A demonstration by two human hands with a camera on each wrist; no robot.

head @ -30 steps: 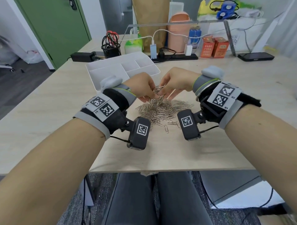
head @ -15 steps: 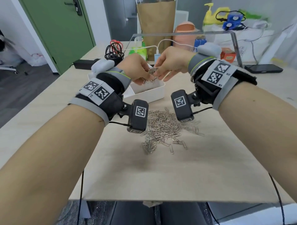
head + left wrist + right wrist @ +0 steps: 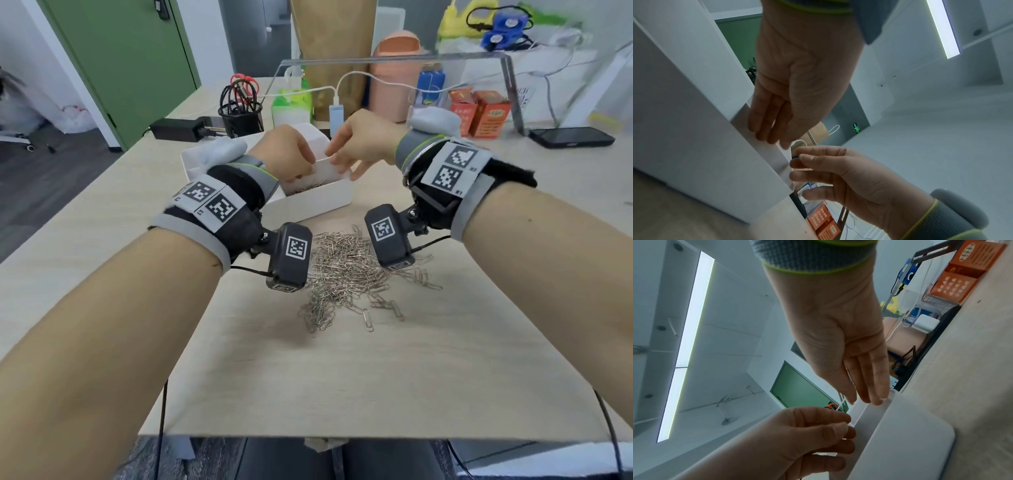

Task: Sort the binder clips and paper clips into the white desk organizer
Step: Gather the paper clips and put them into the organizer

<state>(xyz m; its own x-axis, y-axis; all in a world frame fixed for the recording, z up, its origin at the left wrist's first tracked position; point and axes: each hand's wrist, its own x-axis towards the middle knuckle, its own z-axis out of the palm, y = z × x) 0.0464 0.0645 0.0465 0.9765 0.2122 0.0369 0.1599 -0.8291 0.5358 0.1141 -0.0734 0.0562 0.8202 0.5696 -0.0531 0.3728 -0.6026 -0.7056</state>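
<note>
The white desk organizer (image 3: 315, 204) stands on the table beyond a loose pile of silver paper clips (image 3: 349, 270). A few paper clips (image 3: 303, 187) lie in its near compartment. Both hands hover over that compartment, close together. My left hand (image 3: 303, 166) has its fingertips at the organizer's rim (image 3: 694, 129), and I see nothing held in its fingers (image 3: 772, 138). My right hand (image 3: 340, 164) reaches in from the right, its fingers (image 3: 867, 397) loosely extended above the rim (image 3: 900, 443) and holding nothing visible. No binder clips are in view.
Behind the organizer stand a black mesh pen holder (image 3: 239, 113), a power adapter (image 3: 174, 129), charging cables, orange boxes (image 3: 479, 113) and a clear acrylic stand. A phone (image 3: 570, 137) lies at the far right. The table's front edge is near my lap.
Both hands lifted a bunch of paper clips from the pile, carried it forward over the organizer and let it go; clips now lie in the near compartment.
</note>
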